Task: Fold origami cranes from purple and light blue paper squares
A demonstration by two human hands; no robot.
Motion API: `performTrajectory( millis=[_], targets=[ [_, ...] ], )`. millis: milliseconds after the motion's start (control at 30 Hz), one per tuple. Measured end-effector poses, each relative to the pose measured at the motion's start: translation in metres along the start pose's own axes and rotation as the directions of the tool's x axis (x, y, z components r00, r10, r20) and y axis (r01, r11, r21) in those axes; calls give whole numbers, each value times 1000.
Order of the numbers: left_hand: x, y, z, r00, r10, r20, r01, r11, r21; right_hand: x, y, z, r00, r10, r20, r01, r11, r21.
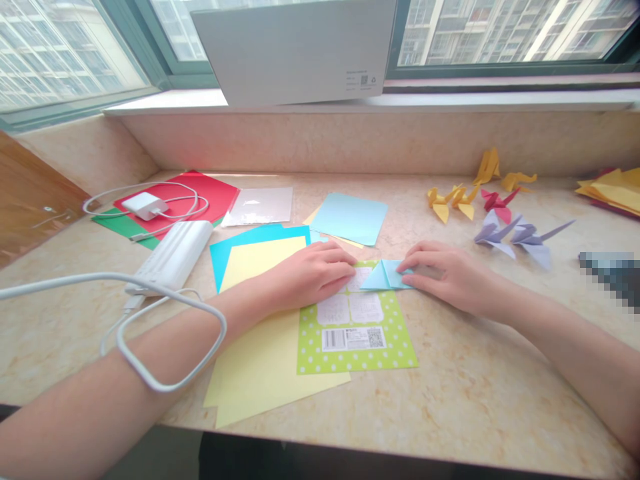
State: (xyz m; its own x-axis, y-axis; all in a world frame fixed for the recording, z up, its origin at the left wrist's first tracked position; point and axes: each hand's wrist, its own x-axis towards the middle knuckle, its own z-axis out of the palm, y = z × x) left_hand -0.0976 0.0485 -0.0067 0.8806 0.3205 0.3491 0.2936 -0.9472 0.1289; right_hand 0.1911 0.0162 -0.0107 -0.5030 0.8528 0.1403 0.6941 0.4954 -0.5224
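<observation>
A light-blue folded origami paper (381, 277) lies on the upper part of a green polka-dot instruction card (400, 353) with a barcode label. My right hand (445, 275) pinches the paper's right end between thumb and fingers. Palm down, my left hand (327, 272) rests on the card's upper left, its fingers stretched out, with the tips close to the paper's left corner. Pale yellow sheets (270, 360) are spread beneath my left forearm. Brighter blue sheets (220, 257) show behind them.
Beyond the hands is a light-blue square sheet (353, 217). Folded paper cranes in yellow (440, 203), red (497, 202) and lilac (533, 240) stand at right. A white power strip (175, 253), its looping cable (223, 333) and a charger (145, 205) occupy the left.
</observation>
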Motion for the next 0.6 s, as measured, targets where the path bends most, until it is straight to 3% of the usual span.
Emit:
performTrajectory(
  millis=[467, 600],
  targets=[
    [-1, -3, 3, 999, 40, 8, -40, 997, -63, 0, 3, 5, 999, -10, -52, 9, 1000, -27],
    [-3, -1, 6, 1000, -13, -18, 13, 1000, -21, -1, 2, 8, 997, -28, -70, 26, 999, -35]
  ],
)
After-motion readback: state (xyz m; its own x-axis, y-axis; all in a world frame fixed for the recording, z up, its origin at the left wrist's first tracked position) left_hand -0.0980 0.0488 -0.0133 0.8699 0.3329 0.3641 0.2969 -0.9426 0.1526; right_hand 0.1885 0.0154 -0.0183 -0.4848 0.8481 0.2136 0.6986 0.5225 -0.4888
